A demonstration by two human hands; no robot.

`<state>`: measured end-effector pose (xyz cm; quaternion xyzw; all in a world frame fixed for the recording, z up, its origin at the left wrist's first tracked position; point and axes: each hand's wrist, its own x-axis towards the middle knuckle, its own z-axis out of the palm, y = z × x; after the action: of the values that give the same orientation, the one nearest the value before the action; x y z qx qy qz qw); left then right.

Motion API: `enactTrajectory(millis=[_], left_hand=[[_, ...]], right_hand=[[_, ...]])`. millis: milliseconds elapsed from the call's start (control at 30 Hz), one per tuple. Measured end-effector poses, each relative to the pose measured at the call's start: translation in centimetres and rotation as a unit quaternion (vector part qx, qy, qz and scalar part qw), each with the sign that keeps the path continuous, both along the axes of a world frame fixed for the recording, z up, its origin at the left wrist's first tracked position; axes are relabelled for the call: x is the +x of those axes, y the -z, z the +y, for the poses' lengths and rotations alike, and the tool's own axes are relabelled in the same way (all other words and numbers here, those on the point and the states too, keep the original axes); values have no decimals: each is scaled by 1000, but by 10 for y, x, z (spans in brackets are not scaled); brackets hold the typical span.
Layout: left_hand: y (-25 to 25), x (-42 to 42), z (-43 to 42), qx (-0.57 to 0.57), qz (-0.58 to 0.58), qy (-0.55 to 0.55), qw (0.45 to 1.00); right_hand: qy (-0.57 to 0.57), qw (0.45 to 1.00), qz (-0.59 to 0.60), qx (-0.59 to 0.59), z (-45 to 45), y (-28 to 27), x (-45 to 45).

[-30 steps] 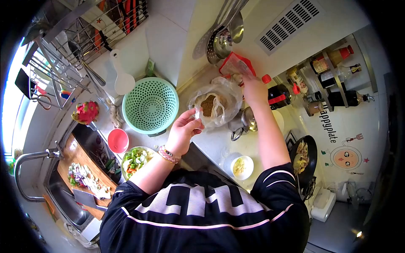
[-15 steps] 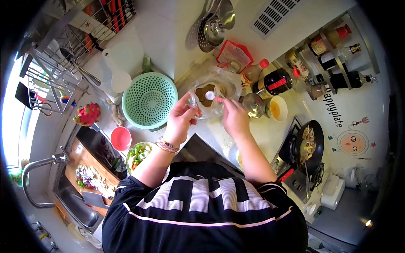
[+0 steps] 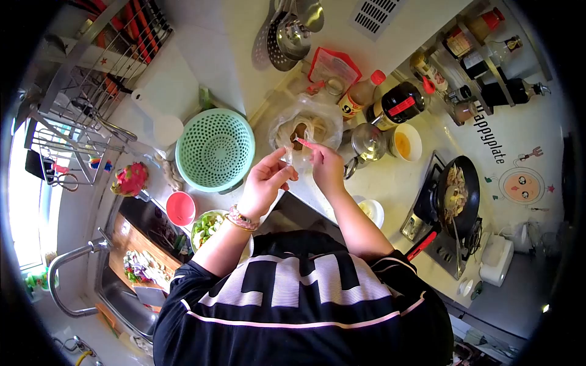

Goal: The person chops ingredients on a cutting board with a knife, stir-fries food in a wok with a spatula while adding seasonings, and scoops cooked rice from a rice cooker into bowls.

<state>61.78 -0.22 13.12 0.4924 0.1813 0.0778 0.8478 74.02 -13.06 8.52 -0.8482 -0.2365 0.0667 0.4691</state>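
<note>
A clear plastic bag [image 3: 326,119] with brown powder [image 3: 298,132] inside sits on the counter. My left hand [image 3: 264,183] pinches the near edge of the bag. In my right hand [image 3: 328,171], fingers closed, is a small spoon [image 3: 307,144] with a pinkish-red handle, its tip in the bag's opening at the powder. The spoon's bowl is mostly out of sight there. Just right of my right hand stands a glass jar [image 3: 368,141] with a handle. A mint-green colander [image 3: 215,151] stands to the left of the bag.
Sauce bottles [image 3: 395,108] and a bowl of yellow liquid [image 3: 407,142] stand to the right. Farther right, a pan [image 3: 469,198] with food rests on the stove. At left are a red bowl [image 3: 180,208], a bowl of chopped vegetables [image 3: 207,227] and a cutting board [image 3: 126,235].
The spoon's white bowl showed above the powder before; now its tip is down in the bag's opening. The camera view has shifted slightly.
</note>
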Motion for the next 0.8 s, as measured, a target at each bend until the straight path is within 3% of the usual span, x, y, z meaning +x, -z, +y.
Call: enactTrajectory(millis=[200, 400, 600, 800], left_hand=[[-6, 3, 6, 8, 5, -44, 999], [-8, 8, 7, -17, 0, -50, 999], [-14, 12, 9, -26, 5, -66, 997], [-21, 16, 10, -46, 18, -79, 996]], right_hand=[[67, 991, 86, 76, -11, 15, -4], [60, 992, 71, 81, -25, 9, -6], [77, 970, 160, 165, -33, -7, -9], [66, 971, 129, 192, -39, -17, -9]])
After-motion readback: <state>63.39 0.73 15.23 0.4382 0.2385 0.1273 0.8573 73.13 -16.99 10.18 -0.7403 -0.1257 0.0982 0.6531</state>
